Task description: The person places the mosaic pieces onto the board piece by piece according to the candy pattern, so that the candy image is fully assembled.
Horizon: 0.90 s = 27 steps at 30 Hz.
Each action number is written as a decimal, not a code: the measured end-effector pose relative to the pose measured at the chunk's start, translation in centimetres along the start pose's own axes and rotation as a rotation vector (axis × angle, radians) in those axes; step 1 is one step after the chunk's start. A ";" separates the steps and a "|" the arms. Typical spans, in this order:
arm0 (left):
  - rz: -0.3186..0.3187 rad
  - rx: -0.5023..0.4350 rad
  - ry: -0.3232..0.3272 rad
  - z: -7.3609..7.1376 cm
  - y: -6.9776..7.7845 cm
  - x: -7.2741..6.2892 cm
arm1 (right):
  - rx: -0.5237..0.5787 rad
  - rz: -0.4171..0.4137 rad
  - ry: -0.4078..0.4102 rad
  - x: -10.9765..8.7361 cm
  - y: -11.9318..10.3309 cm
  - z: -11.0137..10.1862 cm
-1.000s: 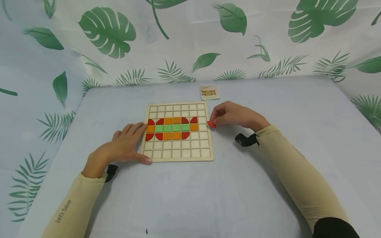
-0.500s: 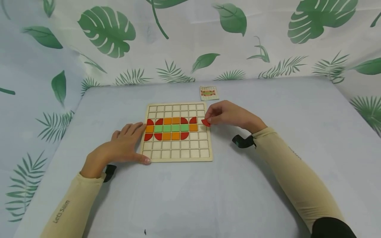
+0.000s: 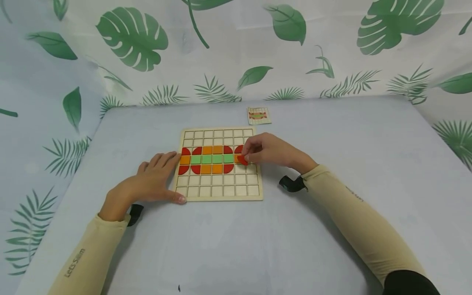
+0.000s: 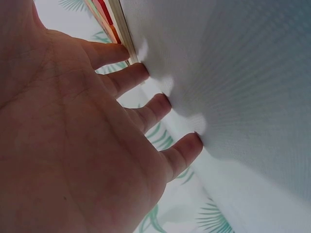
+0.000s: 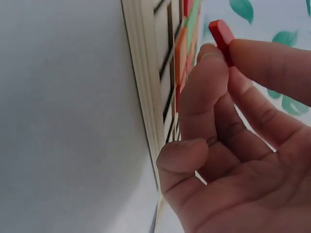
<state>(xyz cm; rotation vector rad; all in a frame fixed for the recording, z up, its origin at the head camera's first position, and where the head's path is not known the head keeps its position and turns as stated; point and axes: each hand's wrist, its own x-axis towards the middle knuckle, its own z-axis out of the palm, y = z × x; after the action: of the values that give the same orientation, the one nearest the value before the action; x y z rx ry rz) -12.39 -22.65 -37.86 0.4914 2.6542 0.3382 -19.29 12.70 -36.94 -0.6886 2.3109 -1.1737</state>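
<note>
A square wooden grid board (image 3: pixel 221 198) lies on the table, with red quarter-round tiles, orange square tiles (image 3: pixel 212 150) and green square tiles (image 3: pixel 212 159) set across its middle rows. Over the board's right part, my right hand (image 3: pixel 274 151) pinches a red quarter-round tile (image 3: pixel 242 160) between thumb and fingers; the right wrist view shows this red tile (image 5: pixel 221 39) held above the board's surface. My left hand (image 3: pixel 153 180) rests spread at the board's left edge, its thumb at the front left corner. In the left wrist view its fingertips (image 4: pixel 187 145) touch the tabletop beside the board.
A small pattern card (image 3: pixel 259 116) with a similar coloured design lies behind the board's back right corner. A leaf-printed cloth (image 3: pixel 236 49) hangs behind the table. A small dark mark (image 3: pixel 179 288) shows on the pale tabletop near the front.
My right hand has moved left from beside the board's right edge to over its right columns, carrying the red tile. The left hand stays at the board's left edge.
</note>
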 end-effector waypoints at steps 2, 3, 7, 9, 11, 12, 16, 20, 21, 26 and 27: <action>0.000 0.001 0.000 0.0 0.0 0.0 | -0.015 -0.007 -0.004 0.0 -0.1 0.3; 0.000 0.002 0.000 0.0 -0.1 0.0 | -0.022 -0.009 -0.008 0.0 -0.2 0.5; 0.001 0.001 0.001 0.1 0.0 0.0 | -0.043 -0.011 -0.021 0.1 -0.2 1.0; 0.001 0.001 0.001 0.1 0.0 0.1 | -0.050 -0.013 -0.023 0.1 -0.1 1.1; 0.000 0.002 0.002 0.0 0.0 0.0 | -0.059 -0.019 -0.022 0.1 -0.1 1.2; -0.002 0.002 0.000 0.0 0.0 0.1 | -0.063 -0.022 -0.022 0.1 0.0 1.2; -0.003 0.006 0.000 0.0 0.0 0.1 | -0.074 -0.035 -0.026 0.2 0.2 1.2; -0.001 0.008 0.001 0.1 -0.2 0.2 | -0.089 -0.051 -0.034 0.3 0.4 1.3; 0.000 0.009 0.002 0.1 -0.2 0.2 | -0.094 -0.056 -0.035 0.3 0.4 1.3; 0.005 0.015 0.006 0.2 -0.4 0.2 | -0.107 -0.074 -0.043 0.2 0.3 1.4; 0.005 0.015 0.006 0.2 -0.4 0.2 | -0.109 -0.076 -0.042 0.2 0.2 1.5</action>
<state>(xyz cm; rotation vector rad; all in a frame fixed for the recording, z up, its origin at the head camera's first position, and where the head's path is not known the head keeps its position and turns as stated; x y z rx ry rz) -12.57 -22.87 -38.24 0.5029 2.6639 0.3216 -18.60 11.83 -37.95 -0.8387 2.3460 -1.0617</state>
